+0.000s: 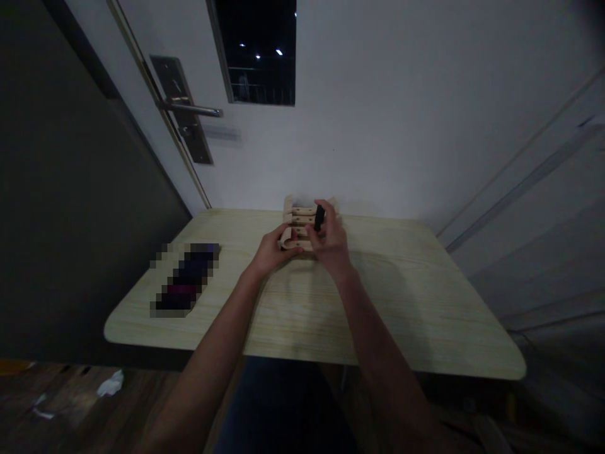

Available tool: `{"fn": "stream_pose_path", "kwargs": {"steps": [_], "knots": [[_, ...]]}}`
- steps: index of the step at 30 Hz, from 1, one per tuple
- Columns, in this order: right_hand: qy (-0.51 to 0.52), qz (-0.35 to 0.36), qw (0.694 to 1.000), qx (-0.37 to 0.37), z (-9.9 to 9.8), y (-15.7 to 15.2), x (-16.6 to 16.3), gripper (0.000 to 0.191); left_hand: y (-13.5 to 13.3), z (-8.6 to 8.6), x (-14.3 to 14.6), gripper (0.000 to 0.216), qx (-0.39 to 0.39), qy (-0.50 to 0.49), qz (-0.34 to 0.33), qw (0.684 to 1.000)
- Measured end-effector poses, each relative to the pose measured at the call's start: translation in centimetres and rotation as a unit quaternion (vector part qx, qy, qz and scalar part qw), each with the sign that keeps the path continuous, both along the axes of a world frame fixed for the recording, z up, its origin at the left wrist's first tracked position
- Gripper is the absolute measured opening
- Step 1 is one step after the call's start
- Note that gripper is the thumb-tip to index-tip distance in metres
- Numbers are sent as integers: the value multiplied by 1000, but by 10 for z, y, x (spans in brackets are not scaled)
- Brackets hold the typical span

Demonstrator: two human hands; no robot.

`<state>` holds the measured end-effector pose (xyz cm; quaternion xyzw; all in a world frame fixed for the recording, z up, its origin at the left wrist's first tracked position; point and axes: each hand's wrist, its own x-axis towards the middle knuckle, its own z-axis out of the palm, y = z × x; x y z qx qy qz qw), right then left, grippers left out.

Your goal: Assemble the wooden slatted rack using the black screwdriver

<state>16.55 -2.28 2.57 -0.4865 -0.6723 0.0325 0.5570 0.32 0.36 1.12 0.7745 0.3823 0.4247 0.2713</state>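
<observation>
A wooden rack (302, 221) made of pale slats is seen on the far side of the table (401, 315), close to the white wall (401, 126). It is laid flat, and its far end is almost against the wall. Both arms are stretched out long, most likely because the rack is so far from the body.

The near left corner of the rack is gripped by the left hand (271, 250), with the fingers closed on the wood. The rack seems to be held this way so that it cannot slide on the smooth table top.

The right hand (331, 243) is placed over the right side of the rack. A small black piece (319, 218) is pinched between its thumb and fingers and is held upright over the slats. Whether the piece is touching the wood or is just above it cannot be told. It is likely held by the fingertips alone because it is so small.

A dark thing (185, 279), blurred out, is lying on the left part of the table, well apart from both hands. A door handle (193, 110) and a dark window (258, 50) can be seen on the wall behind. A scrap of white paper (111, 383) is lying on the floor below the table's left side
</observation>
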Motion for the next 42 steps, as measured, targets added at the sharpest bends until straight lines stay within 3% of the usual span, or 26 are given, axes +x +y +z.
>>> {"fn": "stream_pose_path", "kwargs": {"steps": [4,8,14,22,30,37,42], "knots": [[12,18,999,-40,2,-6,1,49,-1,1,0,40,6,0,1,1000],[24,45,999,-16,0,-5,5,47,-2,3,0,36,2,3,2,1000],[39,9,999,-2,-3,2,2,46,-1,2,-1,32,9,7,0,1000],[31,-35,999,-5,-1,0,-4,50,1,0,-1,43,-3,-9,-4,1000],[52,1,999,-11,-5,-3,-2,46,-2,3,0,35,2,7,0,1000],[28,-23,999,31,-6,2,-1,47,-1,3,0,31,5,6,0,1000],[-4,-36,999,10,1,-3,-4,47,1,-1,-1,34,8,2,-6,1000]]}}
